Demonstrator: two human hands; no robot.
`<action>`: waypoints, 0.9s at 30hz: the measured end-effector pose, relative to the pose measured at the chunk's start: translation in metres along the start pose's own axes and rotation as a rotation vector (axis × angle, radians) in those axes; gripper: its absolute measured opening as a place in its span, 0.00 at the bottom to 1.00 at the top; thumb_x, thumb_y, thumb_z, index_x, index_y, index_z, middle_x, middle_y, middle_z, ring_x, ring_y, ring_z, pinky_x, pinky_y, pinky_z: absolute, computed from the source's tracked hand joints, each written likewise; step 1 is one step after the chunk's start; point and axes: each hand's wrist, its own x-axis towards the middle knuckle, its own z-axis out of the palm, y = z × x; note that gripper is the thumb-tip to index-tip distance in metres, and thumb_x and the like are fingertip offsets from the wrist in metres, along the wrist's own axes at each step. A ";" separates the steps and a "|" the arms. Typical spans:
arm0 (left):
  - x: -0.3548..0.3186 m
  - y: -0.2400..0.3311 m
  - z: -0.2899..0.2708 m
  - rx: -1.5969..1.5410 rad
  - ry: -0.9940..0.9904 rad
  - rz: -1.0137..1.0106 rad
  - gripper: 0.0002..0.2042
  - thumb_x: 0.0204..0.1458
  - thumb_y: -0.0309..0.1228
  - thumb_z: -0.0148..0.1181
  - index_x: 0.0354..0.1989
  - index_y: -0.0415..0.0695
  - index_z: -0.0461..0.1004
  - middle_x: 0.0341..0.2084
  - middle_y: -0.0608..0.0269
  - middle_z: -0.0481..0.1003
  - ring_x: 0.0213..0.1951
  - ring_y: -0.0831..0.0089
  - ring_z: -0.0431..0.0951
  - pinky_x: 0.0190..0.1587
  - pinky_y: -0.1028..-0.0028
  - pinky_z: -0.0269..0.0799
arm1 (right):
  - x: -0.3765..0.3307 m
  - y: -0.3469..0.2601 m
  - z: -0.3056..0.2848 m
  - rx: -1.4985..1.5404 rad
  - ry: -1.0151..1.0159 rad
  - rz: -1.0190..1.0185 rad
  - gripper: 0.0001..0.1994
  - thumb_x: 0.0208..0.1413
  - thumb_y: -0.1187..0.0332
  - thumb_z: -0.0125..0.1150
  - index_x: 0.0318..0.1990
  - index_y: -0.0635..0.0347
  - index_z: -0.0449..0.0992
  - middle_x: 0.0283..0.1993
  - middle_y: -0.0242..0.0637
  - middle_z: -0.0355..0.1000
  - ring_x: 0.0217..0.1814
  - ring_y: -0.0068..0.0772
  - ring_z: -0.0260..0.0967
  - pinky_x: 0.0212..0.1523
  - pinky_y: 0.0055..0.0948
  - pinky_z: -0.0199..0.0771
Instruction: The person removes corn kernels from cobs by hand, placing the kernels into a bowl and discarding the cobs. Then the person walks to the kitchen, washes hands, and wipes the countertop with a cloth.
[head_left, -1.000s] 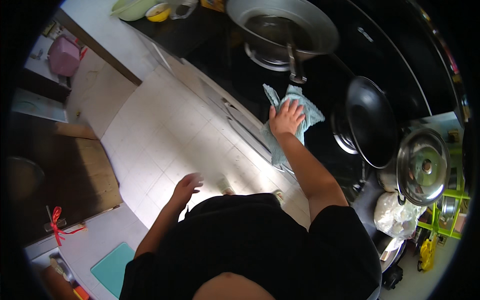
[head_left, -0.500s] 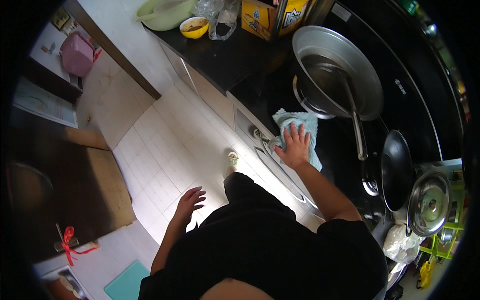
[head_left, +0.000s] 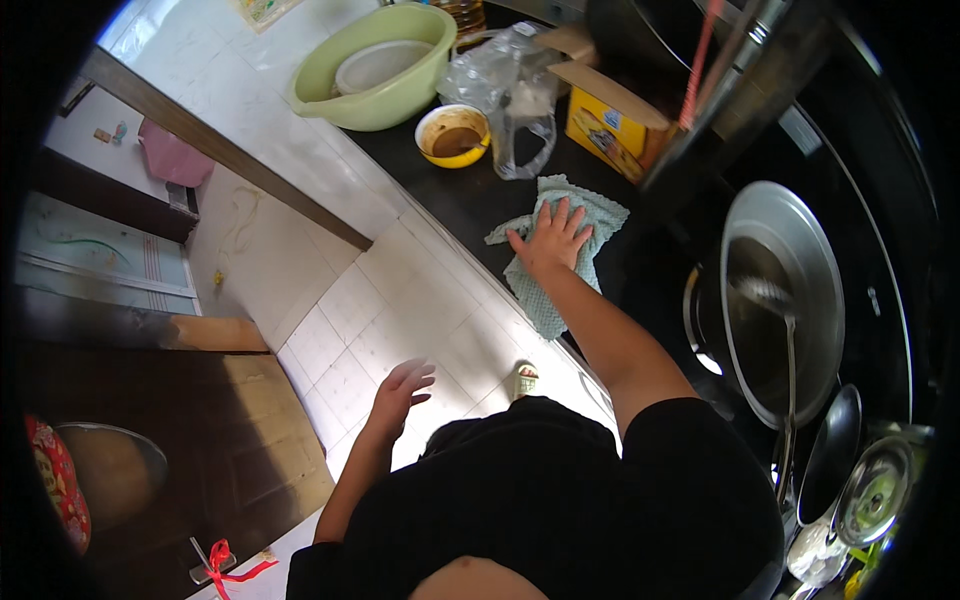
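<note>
Flat on a pale blue-green cloth (head_left: 545, 300) lies my right hand (head_left: 553, 240), fingers spread, pressing it against the black counter (head_left: 465, 200). One edge of the cloth hangs over the counter's front. My left hand (head_left: 400, 393) is held in the air over the floor, slightly blurred, with its fingers apart and nothing in it. Beyond the cloth stand a yellow bowl (head_left: 480, 148) of brown paste, a clear plastic bag (head_left: 500, 72) and an opened yellow cardboard box (head_left: 603, 130).
A pale green basin (head_left: 318, 95) stands at the counter's far left end. To the right is a wide metal pot (head_left: 780, 215) with a long-handled skimmer (head_left: 790, 365) in it, then a dark pan (head_left: 833, 455) and a lid (head_left: 880, 490). A brown door (head_left: 190, 420) is at left.
My right hand and the cloth have moved along the counter, away from the stove side toward the bowl and box. The view has shifted forward too. My left hand stays raised.
</note>
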 end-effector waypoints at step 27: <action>0.283 0.230 -0.133 0.243 -0.635 0.253 0.18 0.55 0.36 0.48 0.53 0.44 0.61 0.47 0.62 0.67 0.45 0.71 0.70 0.44 0.72 0.65 | -0.021 -0.071 0.037 -0.159 0.042 0.085 0.27 0.49 0.59 0.52 0.58 0.50 0.58 0.66 0.41 0.40 0.69 0.49 0.31 0.64 0.51 0.33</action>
